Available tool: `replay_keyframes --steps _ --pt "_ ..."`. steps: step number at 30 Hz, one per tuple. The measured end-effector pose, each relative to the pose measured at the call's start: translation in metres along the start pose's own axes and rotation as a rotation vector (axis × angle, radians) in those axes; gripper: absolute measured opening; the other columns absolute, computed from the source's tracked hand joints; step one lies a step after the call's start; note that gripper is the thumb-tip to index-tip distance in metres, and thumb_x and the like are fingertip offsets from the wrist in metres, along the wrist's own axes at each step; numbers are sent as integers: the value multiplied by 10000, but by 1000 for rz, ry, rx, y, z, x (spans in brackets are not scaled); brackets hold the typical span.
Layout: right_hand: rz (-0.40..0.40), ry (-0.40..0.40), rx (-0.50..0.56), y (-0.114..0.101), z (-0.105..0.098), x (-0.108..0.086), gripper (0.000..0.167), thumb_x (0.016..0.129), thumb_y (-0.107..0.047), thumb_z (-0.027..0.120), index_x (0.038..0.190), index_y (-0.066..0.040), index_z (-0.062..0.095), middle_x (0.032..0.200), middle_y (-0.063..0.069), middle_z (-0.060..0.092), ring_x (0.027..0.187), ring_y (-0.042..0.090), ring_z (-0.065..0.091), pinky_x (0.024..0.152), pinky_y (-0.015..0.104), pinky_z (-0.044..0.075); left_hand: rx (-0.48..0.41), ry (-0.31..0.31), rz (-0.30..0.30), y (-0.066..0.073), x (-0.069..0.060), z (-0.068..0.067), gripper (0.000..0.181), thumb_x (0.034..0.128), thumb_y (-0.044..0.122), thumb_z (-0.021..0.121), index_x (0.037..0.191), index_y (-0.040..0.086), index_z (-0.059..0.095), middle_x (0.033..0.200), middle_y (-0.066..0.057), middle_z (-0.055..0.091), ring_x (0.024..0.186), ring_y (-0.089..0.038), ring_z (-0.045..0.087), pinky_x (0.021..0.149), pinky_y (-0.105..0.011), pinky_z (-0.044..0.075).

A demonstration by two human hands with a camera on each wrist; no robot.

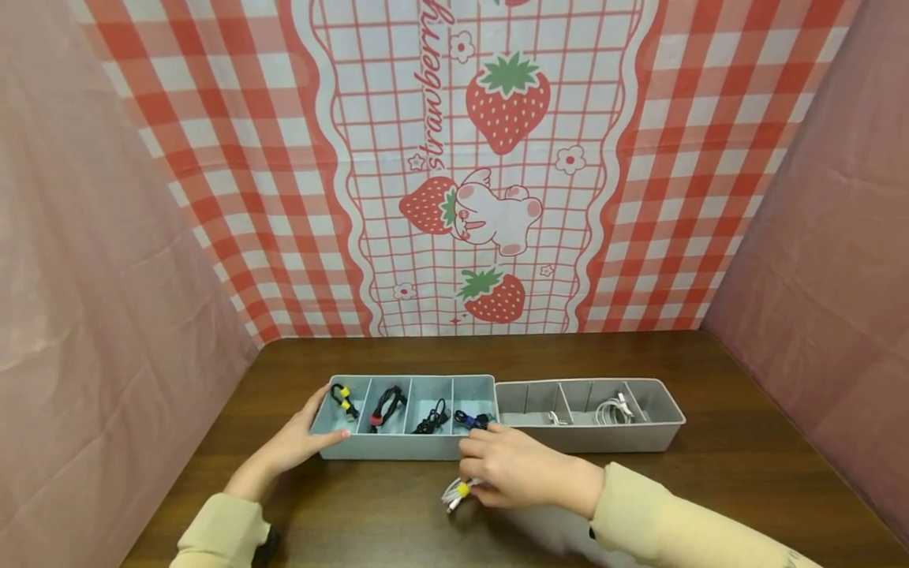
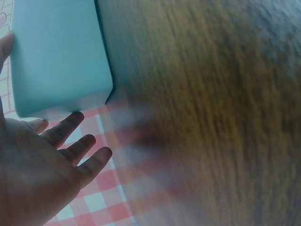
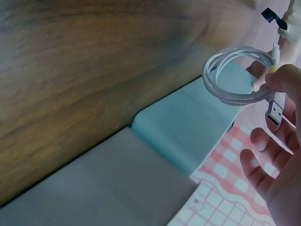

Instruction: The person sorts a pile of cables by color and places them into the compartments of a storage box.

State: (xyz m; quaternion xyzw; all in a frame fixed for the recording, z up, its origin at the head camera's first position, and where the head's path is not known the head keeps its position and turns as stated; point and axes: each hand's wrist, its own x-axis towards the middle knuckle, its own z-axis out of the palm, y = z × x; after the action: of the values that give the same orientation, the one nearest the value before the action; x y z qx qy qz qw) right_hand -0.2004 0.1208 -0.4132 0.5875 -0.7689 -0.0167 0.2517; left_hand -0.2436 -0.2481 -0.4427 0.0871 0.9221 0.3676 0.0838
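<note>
A white USB cable (image 3: 235,96), coiled and bound with a yellow tie, is pinched between the thumb and finger of my right hand (image 1: 514,467). That hand hovers in front of the blue divided box (image 1: 398,447), near its right end. Its other fingers are spread in the right wrist view. My left hand (image 1: 294,442) rests at the box's left end, thumb over the front rim, other fingers fairly straight at the side. Four-part in layout, the box holds a black cable with yellow ties (image 1: 345,402), one with a red tie (image 1: 387,408), a plain black cable (image 1: 433,418) and a dark cable with a blue-purple tie (image 1: 472,420).
Against the blue box's right end stands a grey divided box (image 1: 604,439). It contains a coiled white cable (image 1: 614,409) and a small white item (image 1: 556,419), partly hidden. Both boxes stand on a brown wooden table (image 1: 341,513). A strawberry-print cloth (image 1: 483,166) hangs behind.
</note>
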Motion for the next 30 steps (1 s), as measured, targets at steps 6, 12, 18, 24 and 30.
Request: replay_keyframes --steps 6,12,18,24,30 --pt "1 13 -8 6 -8 -7 181 708 -306 730 767 -232 576 776 -97 464 731 83 478 599 240 368 -2 8 23 -3 2 1 966 838 453 666 1521 130 65 1541 -248 127 1374 -484 183 1028 -656 238" --pt "24 -3 -15 11 -16 -13 189 693 -296 732 765 -226 572 770 -99 474 737 82 486 609 251 392 -12 13 27 -6 3 3 959 840 428 674 1516 112 72 1538 -253 131 1371 -484 192 1029 -655 236" --pt "67 -32 8 18 -25 -19 199 706 -289 737 799 -225 573 786 -104 477 744 70 477 593 244 363 -32 16 13 -6 3 3 958 838 435 673 1516 137 65 1543 -241 126 1371 -481 198 1035 -654 228" --pt "86 -25 -14 25 -37 -23 206 700 -293 739 804 -231 573 789 -114 481 733 66 462 590 232 327 -38 10 11 -4 2 3 964 840 449 666 1517 142 53 1545 -241 111 1370 -490 188 1033 -659 224" --pt "101 -5 -18 30 -51 -28 181 708 -267 723 804 -216 578 779 -102 474 735 80 462 605 247 354 -70 7 10 -4 1 5 973 838 446 670 1518 139 45 1551 -233 80 1385 -476 153 1046 -657 198"
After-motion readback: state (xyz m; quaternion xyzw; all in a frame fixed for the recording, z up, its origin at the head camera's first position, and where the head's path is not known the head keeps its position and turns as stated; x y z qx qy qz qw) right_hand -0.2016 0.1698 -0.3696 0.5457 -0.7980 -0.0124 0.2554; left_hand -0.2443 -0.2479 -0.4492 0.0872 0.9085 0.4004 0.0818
